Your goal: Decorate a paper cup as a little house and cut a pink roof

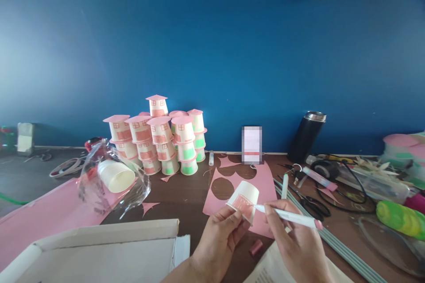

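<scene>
A white paper cup [250, 191], upside down and tilted, is gripped near its rim by my left hand [221, 239]. Pink-red colouring covers part of its side. My right hand [297, 236] pinches a white marker [294, 217] with a pink end, and its tip touches the coloured patch. On the table below my hands lies a red marker cap [256, 247]. Behind the cup spreads a pink paper sheet [215, 205] with round holes cut out of it. To the left stand stacked paper cups [161, 135] with pink paper roofs and drawn windows, some coloured red, others green.
Plastic-wrapped cups [116, 176] lie on pink paper at left, behind an open white box [109, 252]. At right are a black bottle [307, 137], scissors [315, 205], grey-green sticks [341, 247], a cable and a green-yellow object [398, 219]. A blue partition [212, 62] rises behind the table.
</scene>
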`<state>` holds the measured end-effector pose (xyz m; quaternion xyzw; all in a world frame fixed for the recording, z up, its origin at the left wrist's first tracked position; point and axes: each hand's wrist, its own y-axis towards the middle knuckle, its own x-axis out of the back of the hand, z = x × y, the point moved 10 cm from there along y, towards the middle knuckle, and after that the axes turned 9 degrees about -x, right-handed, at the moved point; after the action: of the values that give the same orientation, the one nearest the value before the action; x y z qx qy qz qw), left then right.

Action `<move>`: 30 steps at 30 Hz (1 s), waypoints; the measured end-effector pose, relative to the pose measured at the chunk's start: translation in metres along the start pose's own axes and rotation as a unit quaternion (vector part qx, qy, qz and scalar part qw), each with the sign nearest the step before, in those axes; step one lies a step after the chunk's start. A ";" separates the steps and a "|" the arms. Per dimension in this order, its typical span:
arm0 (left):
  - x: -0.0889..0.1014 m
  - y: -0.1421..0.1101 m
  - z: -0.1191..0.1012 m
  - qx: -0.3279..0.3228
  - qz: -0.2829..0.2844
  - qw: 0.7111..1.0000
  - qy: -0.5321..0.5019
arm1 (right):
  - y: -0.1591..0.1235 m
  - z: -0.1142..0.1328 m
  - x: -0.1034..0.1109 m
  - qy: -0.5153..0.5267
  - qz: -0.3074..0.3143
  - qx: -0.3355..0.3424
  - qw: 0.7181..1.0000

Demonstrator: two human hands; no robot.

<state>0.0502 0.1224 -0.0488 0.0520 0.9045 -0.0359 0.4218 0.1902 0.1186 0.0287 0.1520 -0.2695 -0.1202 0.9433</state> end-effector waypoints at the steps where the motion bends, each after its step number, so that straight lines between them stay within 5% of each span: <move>1: 0.000 0.000 0.000 -0.002 -0.001 1.000 -0.001 | 0.000 0.000 0.000 -0.001 0.000 -0.001 1.000; 30: -0.010 -0.003 0.001 0.000 0.053 0.997 0.059 | -0.003 0.005 -0.003 -0.011 0.020 0.022 1.000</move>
<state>0.0566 0.1183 -0.0415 0.1014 0.9236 -0.0103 0.3695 0.1849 0.1154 0.0300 0.1658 -0.2851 -0.0975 0.9390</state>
